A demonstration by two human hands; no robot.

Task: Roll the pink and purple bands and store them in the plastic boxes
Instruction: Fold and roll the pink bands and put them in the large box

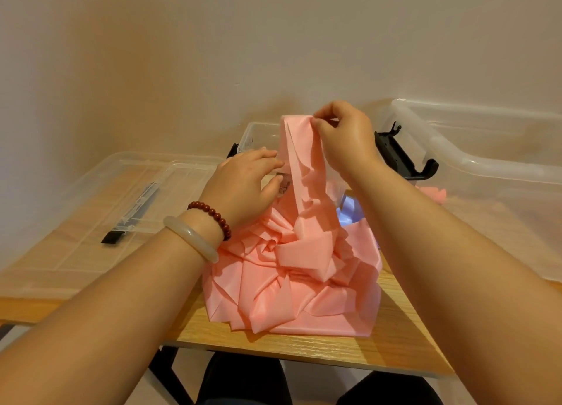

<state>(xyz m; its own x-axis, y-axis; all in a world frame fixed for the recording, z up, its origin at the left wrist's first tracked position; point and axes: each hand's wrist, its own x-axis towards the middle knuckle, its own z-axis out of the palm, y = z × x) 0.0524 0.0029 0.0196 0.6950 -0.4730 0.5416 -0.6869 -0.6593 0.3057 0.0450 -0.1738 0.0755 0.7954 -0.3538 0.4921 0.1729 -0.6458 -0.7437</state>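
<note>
Far left, flat on the wooden table (395, 337): a clear lid (91, 210) with a black clip (133, 213) on it. Next, the left hand (246, 185), with a pale bangle (191, 237) and a red bead bracelet (213, 216) on the wrist, pinching the side of a lifted pink strip between thumb and fingers, right by a small white label (284, 186). In the middle, near the front edge of the table, the pink band (292, 270), heaped in a big loose messy pile, with that one strip pulled straight up out of it. Behind the pile, a clear box (258, 133), mostly hidden. At the top of the strip, the right hand (343, 137), fingers curled, gripping the top end, high above the pile. Just right of the pile, peeking out from behind it, a bit of the purple band (349, 213). Further right, a black latch (398, 155), tipped open, between the two boxes. Far right, a big clear box (486, 161), open on top, with a small pink piece (435, 193) low by its near wall; hard to tell whether inside or not.
</note>
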